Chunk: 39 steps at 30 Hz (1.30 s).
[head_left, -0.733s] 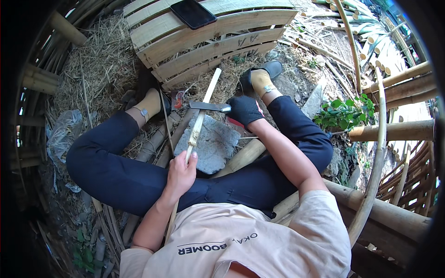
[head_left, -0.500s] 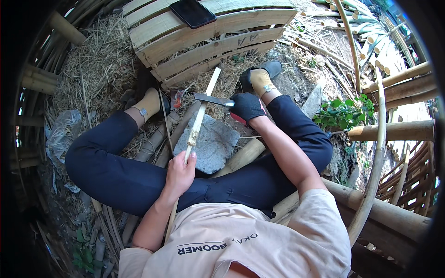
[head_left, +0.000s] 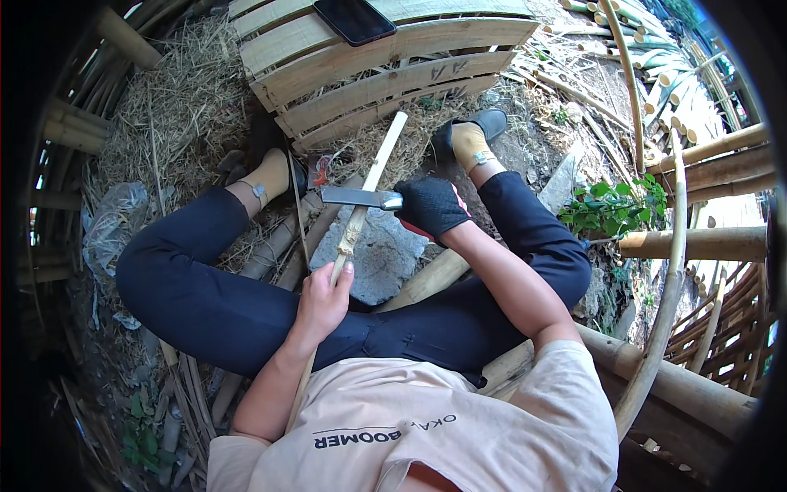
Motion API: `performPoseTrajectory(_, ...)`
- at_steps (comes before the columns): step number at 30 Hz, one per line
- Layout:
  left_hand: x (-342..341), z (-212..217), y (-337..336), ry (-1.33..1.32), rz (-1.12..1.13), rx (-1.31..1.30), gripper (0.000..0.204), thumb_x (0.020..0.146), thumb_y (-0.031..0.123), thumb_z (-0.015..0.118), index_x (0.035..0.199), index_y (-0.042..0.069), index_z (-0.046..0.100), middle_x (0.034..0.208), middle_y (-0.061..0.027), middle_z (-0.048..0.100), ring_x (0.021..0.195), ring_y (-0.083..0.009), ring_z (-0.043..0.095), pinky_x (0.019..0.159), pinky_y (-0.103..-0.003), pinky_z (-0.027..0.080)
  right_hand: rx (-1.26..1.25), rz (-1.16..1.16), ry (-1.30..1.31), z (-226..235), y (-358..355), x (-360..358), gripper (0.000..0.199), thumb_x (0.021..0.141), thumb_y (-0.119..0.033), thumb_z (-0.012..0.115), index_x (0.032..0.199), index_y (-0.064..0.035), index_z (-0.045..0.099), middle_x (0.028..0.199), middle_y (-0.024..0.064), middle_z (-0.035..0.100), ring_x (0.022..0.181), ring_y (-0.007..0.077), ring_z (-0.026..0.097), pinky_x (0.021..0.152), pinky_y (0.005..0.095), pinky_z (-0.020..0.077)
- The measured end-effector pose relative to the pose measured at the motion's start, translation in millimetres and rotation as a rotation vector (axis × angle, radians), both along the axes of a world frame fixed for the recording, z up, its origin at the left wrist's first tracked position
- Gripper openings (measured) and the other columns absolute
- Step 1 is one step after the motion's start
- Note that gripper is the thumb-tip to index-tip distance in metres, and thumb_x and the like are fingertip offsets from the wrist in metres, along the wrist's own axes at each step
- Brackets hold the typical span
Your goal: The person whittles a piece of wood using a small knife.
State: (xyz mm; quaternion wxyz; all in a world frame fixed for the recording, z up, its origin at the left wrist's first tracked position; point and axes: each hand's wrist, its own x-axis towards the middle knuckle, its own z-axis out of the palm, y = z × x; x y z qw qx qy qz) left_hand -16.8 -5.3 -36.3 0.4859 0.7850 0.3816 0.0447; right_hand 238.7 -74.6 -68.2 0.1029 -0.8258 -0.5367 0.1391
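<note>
My bare left hand (head_left: 322,299) is closed round the thin lower part of a pale bamboo stick (head_left: 382,158), which slants up and away from me. Frayed, rough fibres show on the stick just above that hand, and its thin tail runs back under my left forearm. In a black and red work glove, my right hand (head_left: 430,209) grips a knife, its handle mostly hidden in the fist. The knife's flat grey blade (head_left: 351,196) lies across the stick at its middle. Below the stick sits a rough grey stone block (head_left: 379,254), between my legs.
A slatted wooden crate (head_left: 393,70) stands ahead, with a black phone (head_left: 355,20) on top. Bamboo poles (head_left: 693,243) and a leafy green plant (head_left: 615,205) are at the right. Dry straw (head_left: 193,107) and a clear plastic bag (head_left: 115,225) lie at the left.
The gloved right hand has drawn the knife toward me and to the left along the stick. My left hand keeps its hold, and the whole view has shifted slightly.
</note>
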Motion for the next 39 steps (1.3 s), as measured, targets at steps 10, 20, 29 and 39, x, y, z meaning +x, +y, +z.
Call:
performPoseTrajectory(10,0.2,7.1,-3.5,0.050,-0.054,0.059,0.040,0.100,0.032,0.056,0.078,0.000,0.053,0.061,-0.0205,0.055,0.057,-0.0410,0.056,0.055,-0.047,0.040,-0.021,-0.152,-0.003,-32.9,0.4,49.1,0.018,0.078,-0.029,0.069,0.089,-0.0163,0.076,0.084,0.0161,0.072,0.083,0.0360,0.070,0.077,0.0462,0.0562)
performPoseTrajectory(20,0.1,20.1,-9.0,0.024,-0.082,0.064,0.036,0.100,0.027,0.058,0.077,0.000,0.053,0.059,-0.0182,0.056,0.053,-0.0366,0.057,0.051,-0.044,0.041,0.013,-0.265,-0.013,-33.1,-5.7,66.2,0.021,0.080,-0.028,0.065,0.090,-0.0135,0.076,0.084,0.0164,0.073,0.082,0.0348,0.071,0.075,0.0449,0.0563)
performPoseTrajectory(29,-21.1,1.9,-27.0,-0.129,-0.076,-0.036,0.042,0.107,0.025,0.045,0.073,0.001,0.047,0.055,0.0008,0.037,0.052,-0.0072,0.034,0.048,-0.031,0.029,0.055,-0.347,0.044,-19.5,-10.1,73.5,0.028,0.087,-0.034,0.062,0.100,-0.0133,0.074,0.092,0.0191,0.073,0.087,0.0361,0.071,0.078,0.0452,0.0556)
performPoseTrajectory(39,-22.5,-2.0,-16.8,-0.139,-0.059,-0.070,0.045,0.108,0.030,0.044,0.072,0.003,0.049,0.055,0.0037,0.040,0.050,-0.0038,0.036,0.046,-0.028,0.030,0.292,-0.493,0.022,-11.9,-34.9,86.8,0.040,0.088,-0.046,0.065,0.099,-0.0090,0.073,0.088,0.0221,0.071,0.086,0.0417,0.068,0.077,0.0466,0.0545)
